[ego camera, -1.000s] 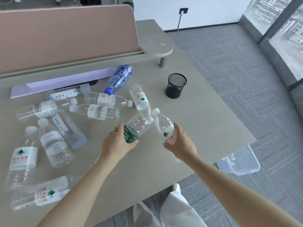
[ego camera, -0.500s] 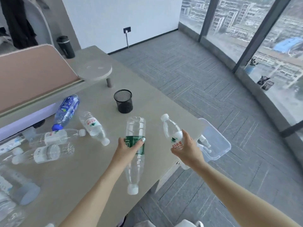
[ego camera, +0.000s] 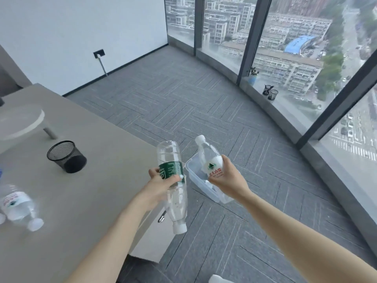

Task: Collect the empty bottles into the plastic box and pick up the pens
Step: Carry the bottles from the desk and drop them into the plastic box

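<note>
**Two bottles held out beside the desk, above the box on the floor**

At 9 o'clock a blurred clear bottle (ego camera: 19,207) lay on the grey desk (ego camera: 98,201), cap toward 5 o'clock. A black mesh pen cup (ego camera: 66,156) stood at 10 o'clock.

Near centre, the left hand (ego camera: 161,186) reached out from 7 o'clock, forearm straight, fingers and thumb wrapped round the green-labelled bottle (ego camera: 173,184). Its long axis ran almost 12 to 6, cap down, base up.

Just right, the right hand (ego camera: 225,178) came in from 5 o'clock, fingers curled round the white-labelled bottle (ego camera: 210,158), which tilted, cap toward 11 o'clock. Below it, on the carpet, stood the clear plastic box (ego camera: 195,172).

Compared with half a second earlier, the view had swung right: most of the desk's bottles had left the picture, and both hands had moved past the desk edge toward the box.
</note>
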`<action>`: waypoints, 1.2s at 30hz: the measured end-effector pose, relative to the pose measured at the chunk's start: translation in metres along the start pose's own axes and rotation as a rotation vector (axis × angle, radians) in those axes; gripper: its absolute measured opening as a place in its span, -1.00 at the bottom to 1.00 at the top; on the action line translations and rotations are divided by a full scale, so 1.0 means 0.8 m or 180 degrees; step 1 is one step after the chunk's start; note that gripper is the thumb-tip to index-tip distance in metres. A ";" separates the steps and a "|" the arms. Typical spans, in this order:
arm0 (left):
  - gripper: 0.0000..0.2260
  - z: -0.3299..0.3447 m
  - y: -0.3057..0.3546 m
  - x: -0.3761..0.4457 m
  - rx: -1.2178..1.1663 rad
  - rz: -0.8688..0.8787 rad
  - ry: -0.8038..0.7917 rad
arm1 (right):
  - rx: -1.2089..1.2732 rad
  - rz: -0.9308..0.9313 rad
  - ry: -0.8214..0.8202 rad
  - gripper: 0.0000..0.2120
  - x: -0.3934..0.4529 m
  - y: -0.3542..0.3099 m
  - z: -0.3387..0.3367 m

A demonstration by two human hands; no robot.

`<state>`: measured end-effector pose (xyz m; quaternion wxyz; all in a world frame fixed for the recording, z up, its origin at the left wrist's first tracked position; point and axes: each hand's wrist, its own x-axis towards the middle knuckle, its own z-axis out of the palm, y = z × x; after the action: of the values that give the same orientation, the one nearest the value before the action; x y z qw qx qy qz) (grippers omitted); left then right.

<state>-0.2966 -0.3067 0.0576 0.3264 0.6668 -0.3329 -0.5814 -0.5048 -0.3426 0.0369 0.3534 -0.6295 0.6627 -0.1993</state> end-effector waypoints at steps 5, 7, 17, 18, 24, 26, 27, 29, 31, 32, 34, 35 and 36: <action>-0.53 0.074 0.023 0.037 -0.0095 -0.0095 -0.0587 | -0.0043 0.0183 0.0028 -0.41 0.028 0.051 -0.058; -0.52 0.097 0.027 0.051 -0.0119 -0.0092 -0.0567 | -0.0021 0.0286 0.0020 -0.35 0.039 0.067 -0.071; -0.53 0.145 0.050 0.158 -0.0783 -0.0257 -0.0266 | 0.0147 0.0618 0.0063 -0.34 0.116 0.106 -0.096; -0.49 0.147 0.053 0.171 -0.0785 -0.0284 -0.0296 | 0.0156 0.0659 0.0072 -0.35 0.126 0.108 -0.098; -0.52 0.161 0.077 0.242 -0.1068 -0.0699 -0.0739 | 0.0106 0.0958 -0.0002 -0.35 0.191 0.120 -0.103; -0.54 0.165 0.080 0.258 -0.1055 -0.0862 -0.0803 | 0.0142 0.1046 -0.0090 -0.35 0.207 0.125 -0.101; -0.55 0.167 0.080 0.265 -0.1041 -0.0907 -0.0825 | 0.0141 0.1073 -0.0142 -0.36 0.215 0.127 -0.099; -0.57 0.171 0.082 0.279 -0.1096 -0.1019 -0.0827 | 0.0104 0.1087 -0.0227 -0.38 0.230 0.130 -0.096; -0.57 0.173 0.084 0.293 -0.1155 -0.1094 -0.0778 | 0.0014 0.1077 -0.0290 -0.34 0.250 0.135 -0.093; -0.55 0.174 0.082 0.302 -0.1147 -0.1114 -0.0746 | -0.0069 0.1087 -0.0319 -0.30 0.262 0.138 -0.091; -0.47 0.174 0.081 0.316 -0.1065 -0.1084 -0.0715 | -0.0162 0.1153 -0.0382 -0.24 0.286 0.144 -0.085; -0.40 0.175 0.082 0.321 -0.1019 -0.1058 -0.0677 | -0.0174 0.1182 -0.0419 -0.24 0.298 0.147 -0.081; -0.32 0.175 0.082 0.329 -0.0996 -0.1056 -0.0624 | -0.0182 0.1204 -0.0466 -0.24 0.311 0.151 -0.077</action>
<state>-0.4130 -0.5676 -0.0510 0.2920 0.5941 -0.1548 -0.7334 -0.6222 -0.5812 -0.0613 0.4137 -0.5164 0.7471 -0.0642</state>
